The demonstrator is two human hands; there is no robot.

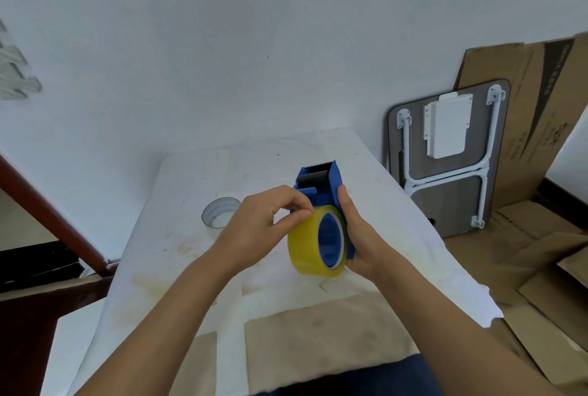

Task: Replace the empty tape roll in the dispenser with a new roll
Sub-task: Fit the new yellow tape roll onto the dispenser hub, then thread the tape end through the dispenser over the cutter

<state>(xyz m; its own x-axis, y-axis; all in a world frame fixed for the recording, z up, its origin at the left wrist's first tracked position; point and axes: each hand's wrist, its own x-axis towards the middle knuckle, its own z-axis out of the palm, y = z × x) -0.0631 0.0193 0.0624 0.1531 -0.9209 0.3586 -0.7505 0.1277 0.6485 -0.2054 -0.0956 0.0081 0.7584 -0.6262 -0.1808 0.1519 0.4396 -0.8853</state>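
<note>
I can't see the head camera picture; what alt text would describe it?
Two bare hands hold a blue tape dispenser with a yellow tape roll mounted on it; the left hand pinches at the roll's top, the right hand grips the dispenser. An empty roll core lies on the table.

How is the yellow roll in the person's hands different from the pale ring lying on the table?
The yellow tape roll is thick with tape; the pale ring looks like a thin bare core. The yellow tape roll sits mounted on the blue dispenser, held between the left hand and right hand; the pale ring lies loose and untouched on the table. Both are round with open centres.
</note>
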